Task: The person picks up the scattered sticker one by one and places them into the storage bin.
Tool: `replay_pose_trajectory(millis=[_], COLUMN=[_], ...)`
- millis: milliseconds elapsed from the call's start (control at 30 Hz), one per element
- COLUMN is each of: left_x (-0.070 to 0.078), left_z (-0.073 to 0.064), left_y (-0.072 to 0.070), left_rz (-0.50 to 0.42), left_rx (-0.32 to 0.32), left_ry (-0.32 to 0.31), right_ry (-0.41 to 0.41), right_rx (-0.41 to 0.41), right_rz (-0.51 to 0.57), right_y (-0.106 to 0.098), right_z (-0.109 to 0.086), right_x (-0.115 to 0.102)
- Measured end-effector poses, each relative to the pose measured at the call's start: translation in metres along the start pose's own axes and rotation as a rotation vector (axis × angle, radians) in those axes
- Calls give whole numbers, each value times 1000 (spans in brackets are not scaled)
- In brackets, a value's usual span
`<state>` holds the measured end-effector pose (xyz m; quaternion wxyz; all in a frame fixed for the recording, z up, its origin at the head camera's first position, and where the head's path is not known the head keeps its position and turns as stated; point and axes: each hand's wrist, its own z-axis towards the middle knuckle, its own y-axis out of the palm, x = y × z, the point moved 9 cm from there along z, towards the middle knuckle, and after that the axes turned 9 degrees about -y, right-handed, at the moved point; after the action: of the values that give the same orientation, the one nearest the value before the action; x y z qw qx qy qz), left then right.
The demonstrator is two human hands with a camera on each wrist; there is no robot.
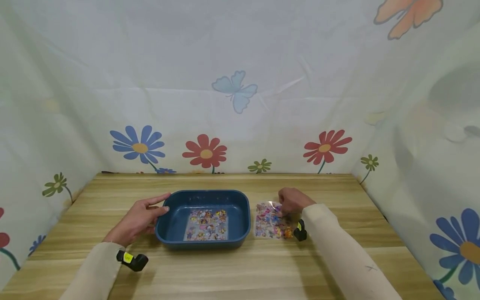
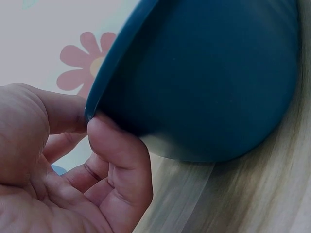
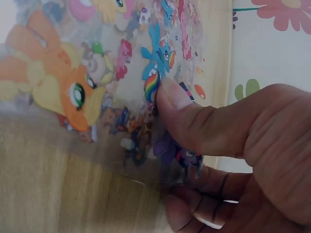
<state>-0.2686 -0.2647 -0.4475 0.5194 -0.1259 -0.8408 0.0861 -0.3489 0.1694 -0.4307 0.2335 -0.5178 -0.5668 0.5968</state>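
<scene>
My left hand (image 1: 138, 218) pinches the rim at the left end of a blue plastic tub (image 2: 209, 82), thumb on one side and a finger on the other. Inside the tub (image 1: 202, 246) lies a clear sticker sheet (image 1: 207, 225) printed with small cartoon figures. To the right of it, my right hand (image 1: 294, 201) pinches the edge of a transparent sticker sheet (image 1: 271, 223). The right wrist view shows the thumb (image 3: 180, 109) on top of this sheet of colourful cartoon ponies (image 3: 73, 92), with fingers curled beneath its edge.
A wood-grain table (image 1: 210, 277) carries the tub and the sheets. Behind it hangs a pale curtain (image 1: 277, 125) with printed flowers and butterflies, which also runs along both sides. A small black device (image 1: 133, 260) sits on the left wrist, another (image 1: 300, 230) on the right.
</scene>
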Motion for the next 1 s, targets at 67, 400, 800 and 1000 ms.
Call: replay_pose_trajectory(millis=[67,400,800,1000], left_x=[0,2,1,1], left_z=[-1,0,0,0], left_y=[0,1,1,1], left_rz=[0,2,9,11], left_rx=[0,6,14,18], left_ry=[-1,-1,4,1], right_ry=[-3,-159,-191,-213], right_rx=[4,92,223,277], right_rz=[-9,29,165,209], right_y=[-1,-7,-17,-19], right_z=[1,3,0,-4], right_x=[0,-9,1,5])
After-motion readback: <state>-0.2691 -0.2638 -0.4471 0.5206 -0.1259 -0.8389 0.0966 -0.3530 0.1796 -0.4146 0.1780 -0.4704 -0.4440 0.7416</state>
